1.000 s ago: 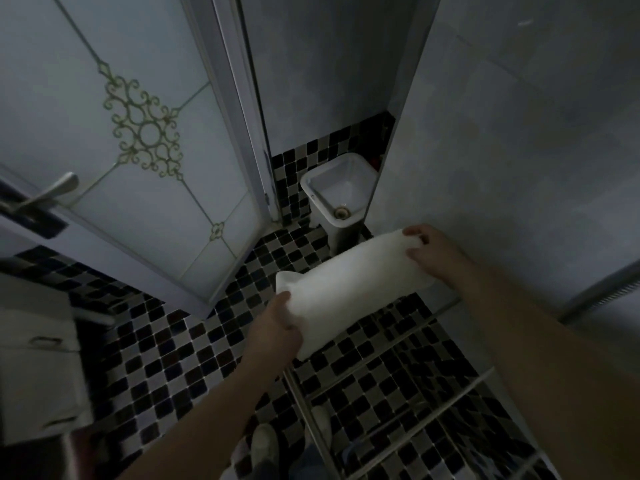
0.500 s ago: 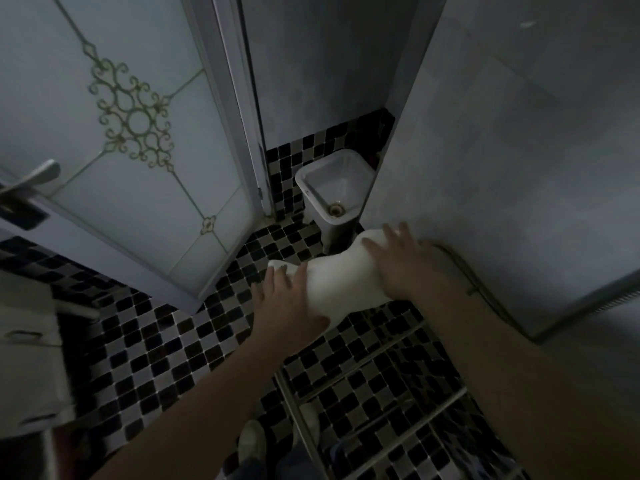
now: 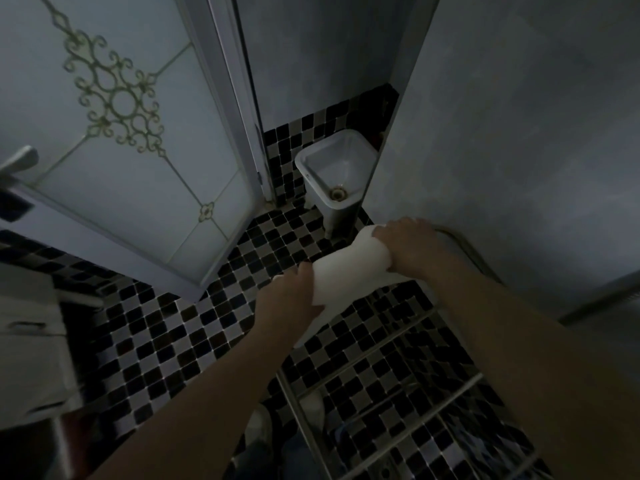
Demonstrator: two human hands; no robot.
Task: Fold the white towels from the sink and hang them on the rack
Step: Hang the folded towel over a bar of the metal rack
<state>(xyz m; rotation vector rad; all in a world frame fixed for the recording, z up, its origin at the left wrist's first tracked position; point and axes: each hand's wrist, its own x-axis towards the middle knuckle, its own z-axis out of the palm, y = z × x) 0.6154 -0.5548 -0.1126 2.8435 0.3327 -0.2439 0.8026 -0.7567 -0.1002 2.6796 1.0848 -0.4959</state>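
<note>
White towel [image 3: 349,271], folded into a long pad, now lies over the top bar of the rack [image 3: 415,421], with its middle bunched on the bar and a flap hanging down on the near side below the left hand [image 3: 289,299]. A second ago it is held up in the air between both hands, stretched flat and clear of the rack; half a second ago the hands are flat on top with fingers spread, pressing it down. Now the left hand's fingers [image 3: 305,269] curl over the near end and grip it, and the right hand [image 3: 405,244] has its fingers wrapped over the far end by the wall [image 3: 519,133], squeezing the towel narrower. So the hang is pretty much made for this towel; it looks like final tugging and straightening, since the pad sits crumpled and uneven and might slide if let go. Lower rack bars are bare. Around: checkered floor [image 3: 166,327], small floor basin [image 3: 337,168] in the corner, door [image 3: 121,161] with a gold ornament to the left. The sink is not in view, so I cannot tell how many towels remain.
</note>
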